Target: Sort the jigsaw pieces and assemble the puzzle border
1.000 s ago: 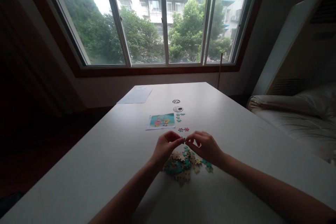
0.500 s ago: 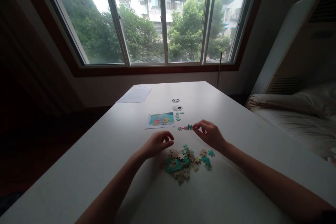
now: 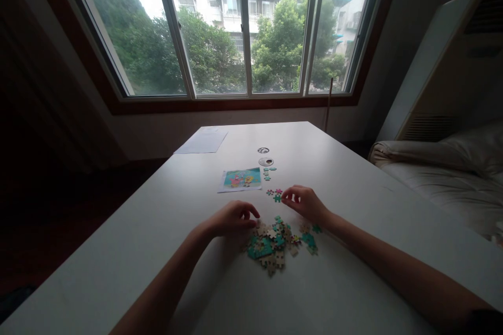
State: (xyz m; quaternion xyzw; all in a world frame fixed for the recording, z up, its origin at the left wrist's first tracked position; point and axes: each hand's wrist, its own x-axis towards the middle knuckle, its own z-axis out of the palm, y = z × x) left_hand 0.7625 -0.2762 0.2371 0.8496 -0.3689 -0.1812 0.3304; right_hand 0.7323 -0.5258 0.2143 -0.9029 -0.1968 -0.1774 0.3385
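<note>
A teal jigsaw puzzle piece [image 3: 277, 198] is pinched at the fingertips of my right hand [image 3: 304, 203], low over the table. Just beyond it lie a pink puzzle piece [image 3: 279, 191] and a small pinkish-white puzzle piece [image 3: 270, 192]. My left hand [image 3: 234, 218] is loosely curled with thumb and forefinger apart, holding nothing visible. Its fingertips are at the upper left edge of a heap of puzzle pieces [image 3: 271, 246], some teal side up, some tan side up. Left of the separate pieces lies a cartoon picture sheet [image 3: 241, 179].
Several teal puzzle pieces [image 3: 267, 172] lie right of the picture sheet. Two round patterned openings or discs, one being a round disc [image 3: 266, 162], sit farther up the white table [image 3: 346, 178]. White paper [image 3: 202, 141] lies at the far left corner. A sofa [image 3: 432, 167] stands at the right.
My right hand has moved left and slightly nearer, bringing the teal puzzle piece below the pink one. My left hand has lowered a little toward the heap.
</note>
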